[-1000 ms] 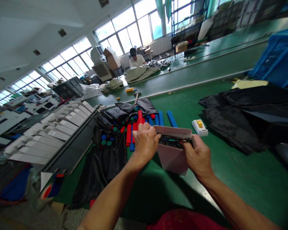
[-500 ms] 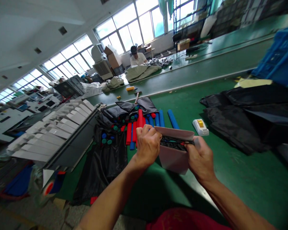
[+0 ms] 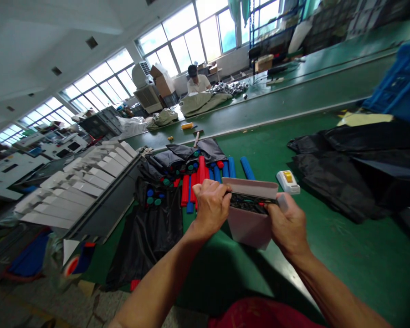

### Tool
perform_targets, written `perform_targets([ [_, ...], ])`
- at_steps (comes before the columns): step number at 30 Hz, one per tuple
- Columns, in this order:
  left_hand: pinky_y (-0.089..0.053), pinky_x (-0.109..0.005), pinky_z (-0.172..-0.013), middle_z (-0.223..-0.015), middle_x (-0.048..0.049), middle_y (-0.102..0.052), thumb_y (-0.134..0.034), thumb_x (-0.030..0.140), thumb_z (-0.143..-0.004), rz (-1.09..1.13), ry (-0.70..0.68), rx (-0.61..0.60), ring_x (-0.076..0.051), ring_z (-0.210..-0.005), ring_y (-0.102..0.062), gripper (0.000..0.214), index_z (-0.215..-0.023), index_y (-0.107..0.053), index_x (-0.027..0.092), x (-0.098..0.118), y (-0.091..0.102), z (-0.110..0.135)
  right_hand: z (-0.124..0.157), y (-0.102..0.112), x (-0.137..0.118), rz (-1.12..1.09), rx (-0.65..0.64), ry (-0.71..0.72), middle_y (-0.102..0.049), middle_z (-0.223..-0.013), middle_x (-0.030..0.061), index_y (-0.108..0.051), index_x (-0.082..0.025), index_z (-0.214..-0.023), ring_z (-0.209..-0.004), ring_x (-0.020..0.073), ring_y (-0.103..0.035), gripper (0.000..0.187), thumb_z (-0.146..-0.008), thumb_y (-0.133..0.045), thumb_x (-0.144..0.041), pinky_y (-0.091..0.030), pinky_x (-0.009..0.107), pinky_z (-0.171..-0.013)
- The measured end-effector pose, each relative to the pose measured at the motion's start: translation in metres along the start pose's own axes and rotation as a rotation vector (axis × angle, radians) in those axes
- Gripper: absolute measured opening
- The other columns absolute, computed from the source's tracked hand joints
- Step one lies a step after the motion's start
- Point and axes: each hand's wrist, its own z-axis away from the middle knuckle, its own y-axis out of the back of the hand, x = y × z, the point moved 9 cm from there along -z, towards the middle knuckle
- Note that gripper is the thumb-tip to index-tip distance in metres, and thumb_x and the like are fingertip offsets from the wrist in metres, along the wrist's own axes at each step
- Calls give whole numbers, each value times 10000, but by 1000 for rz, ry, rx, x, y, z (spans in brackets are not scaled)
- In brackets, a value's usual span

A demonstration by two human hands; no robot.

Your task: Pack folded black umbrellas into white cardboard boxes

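A pale grey cardboard box (image 3: 250, 225) stands open on the green table (image 3: 345, 255), with dark contents showing at its mouth. My left hand (image 3: 210, 206) grips the box's left top edge, fingers curled over it. My right hand (image 3: 289, 223) clasps the right top edge, thumb pressed on the dark contents. Just behind the box lie red and blue foam rollers (image 3: 205, 175) on black fabric (image 3: 146, 228).
A white and yellow tape dispenser (image 3: 288, 181) sits right of the box. Black bags (image 3: 358, 164) pile up at the right, below a blue crate (image 3: 401, 86). Flat white boxes (image 3: 82, 182) are stacked at the left. A person (image 3: 196, 82) works at a far table.
Both hands keep their hold on the box; the left hand has shifted slightly along the top edge. The view has drifted a little.
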Motion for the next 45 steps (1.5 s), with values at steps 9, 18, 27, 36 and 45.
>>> perform_targets([
  [9, -306, -430, -835, -1013, -93, -649, -514, 203, -841, 44, -167, -100, -253, -1003, -532, 236, -1071, -543, 156, 10, 5, 7, -2, 0, 1, -43, 19, -35, -522, -580, -55, -536, -213, -710, -561, 131, -456, 104, -719, -529, -316, -355, 239, -515],
  [18, -393, -429, -832, -946, -124, -603, -493, 230, -865, 8, -342, -70, -269, -956, -502, 247, -1065, -540, 92, 21, 0, 12, -3, -2, 15, -285, 35, -149, -521, -570, -62, -555, -204, -750, -524, 114, -442, 122, -651, -601, -259, -350, 221, -493],
  [27, -405, -434, -878, -1060, -158, -623, -519, 244, -880, 60, -403, 58, -273, -992, -516, 412, -1245, -452, 67, 14, 0, 25, -5, -7, 11, -275, 4, -55, -510, -608, -53, -553, -207, -745, -560, 123, -431, 75, -690, -588, -243, -347, 232, -510],
  [36, -398, -418, -877, -1130, -144, -634, -496, 294, -904, 174, -415, 48, -260, -1016, -543, 442, -1313, -438, 136, -4, -8, 29, -5, -6, 1, -135, 38, -19, -462, -589, -43, -529, -188, -673, -550, 113, -394, 344, -761, -668, -490, -320, 232, -492],
  [45, -405, -385, -892, -1085, -98, -648, -546, 351, -890, 304, -516, -77, -233, -1024, -499, 433, -1274, -504, 155, -6, -10, 15, -8, -10, 9, -153, -23, -31, -579, -652, -26, -637, -178, -891, -688, 181, -553, 216, -741, -653, -333, -416, 267, -618],
])
